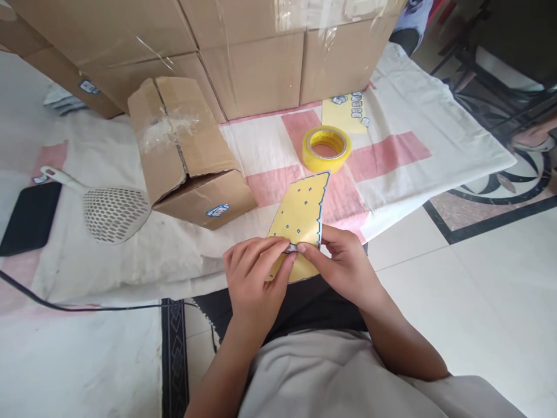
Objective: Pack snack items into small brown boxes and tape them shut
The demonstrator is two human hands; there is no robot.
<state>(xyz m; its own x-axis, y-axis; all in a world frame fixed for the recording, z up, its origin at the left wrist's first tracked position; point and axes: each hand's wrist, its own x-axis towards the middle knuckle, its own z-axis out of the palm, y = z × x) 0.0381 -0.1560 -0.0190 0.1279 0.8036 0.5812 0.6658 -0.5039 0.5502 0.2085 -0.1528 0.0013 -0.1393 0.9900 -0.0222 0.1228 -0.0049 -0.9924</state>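
While both hands meet at the lower middle of the view, each grip is narrow and pinched on the same small sticker (291,248) at the edge of a yellow sticker sheet (300,217). The left hand (252,278) presses its thumb and forefinger on the sticker from the left; the right hand (343,264) pinches it from the right and also holds the sheet, which stands tilted up and away from the person over the lap. Just beyond the sheet's top edge a roll of yellow tape (326,149) lies flat on a white cloth with pink squares (391,151) spread over the floor. Behind the roll lies a second sticker sheet (343,113), against a stack of large cardboard boxes (261,69). To the left a small taped box (187,151) rests tipped over, beside a white perforated scoop (111,212) and a black pad (30,217).
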